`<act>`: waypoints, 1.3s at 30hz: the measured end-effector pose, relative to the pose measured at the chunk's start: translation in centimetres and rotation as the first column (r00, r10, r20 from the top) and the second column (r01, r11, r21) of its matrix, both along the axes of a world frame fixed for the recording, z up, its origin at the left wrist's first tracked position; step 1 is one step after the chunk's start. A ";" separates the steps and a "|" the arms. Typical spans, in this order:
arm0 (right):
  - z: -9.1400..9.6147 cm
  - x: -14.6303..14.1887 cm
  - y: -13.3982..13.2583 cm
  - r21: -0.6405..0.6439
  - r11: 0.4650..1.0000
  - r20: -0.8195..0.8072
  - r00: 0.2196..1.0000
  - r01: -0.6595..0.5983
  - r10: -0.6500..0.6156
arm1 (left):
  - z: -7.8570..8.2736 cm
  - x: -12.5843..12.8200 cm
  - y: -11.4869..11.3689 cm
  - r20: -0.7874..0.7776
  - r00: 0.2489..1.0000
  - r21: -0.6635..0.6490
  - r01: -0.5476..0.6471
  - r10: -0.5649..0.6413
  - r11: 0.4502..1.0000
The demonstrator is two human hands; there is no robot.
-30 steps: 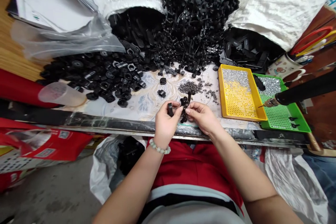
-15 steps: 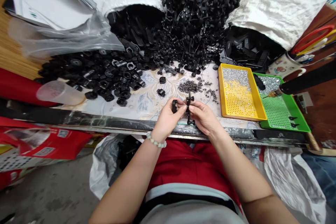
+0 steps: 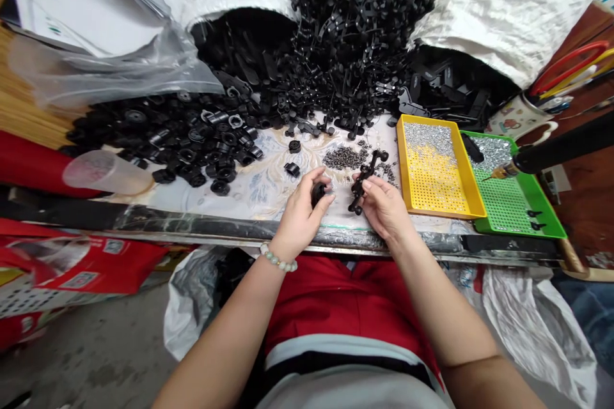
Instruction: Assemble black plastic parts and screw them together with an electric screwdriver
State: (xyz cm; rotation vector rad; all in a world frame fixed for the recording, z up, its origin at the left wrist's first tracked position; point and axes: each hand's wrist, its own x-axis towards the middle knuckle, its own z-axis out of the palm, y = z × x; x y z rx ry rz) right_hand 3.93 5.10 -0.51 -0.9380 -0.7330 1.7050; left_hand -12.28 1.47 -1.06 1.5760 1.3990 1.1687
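Round black plastic part [image 3: 318, 194], left hand [image 3: 302, 214]

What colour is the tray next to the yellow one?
That rectangular plastic tray is bright green, with small holes; the head view shows it best.

A yellow perforated tray [image 3: 401, 166] is strewn with silver studs [image 3: 426, 137], and a green perforated tray [image 3: 551, 217] is set just beside it, with a black-handled heat tool [image 3: 561, 150] angled over it (its brass tip is aimed at the mesh). Black plastic rings [image 3: 177, 140] are heaped on the table, a translucent plastic cup [image 3: 108, 172] is laid beside them, and white woven sacks [image 3: 499, 13] are propped behind.
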 end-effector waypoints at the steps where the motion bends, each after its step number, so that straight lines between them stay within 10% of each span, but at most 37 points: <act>1: 0.0 0.0 -0.1 -0.001 1.000 0.008 1.000 0.008 -0.008 | 0.0 0.1 0.0 0.029 0.999 -0.043 -0.018 0.019 0.999; 5: -0.2 0.0 -0.5 0.003 1.000 0.056 0.998 0.017 -0.018 | 0.4 0.9 -0.1 0.408 0.889 -0.249 -0.111 0.208 0.962; 10: -0.4 -0.1 -1.2 0.068 0.997 0.112 0.993 -0.032 0.024 | 1.9 1.5 -0.4 0.770 0.565 -0.435 0.124 0.297 0.892; 39: 0.1 -1.7 -2.1 0.238 0.965 0.358 0.934 -0.111 0.019 | 1.9 2.5 -1.3 0.565 0.815 -0.154 -0.048 0.127 0.987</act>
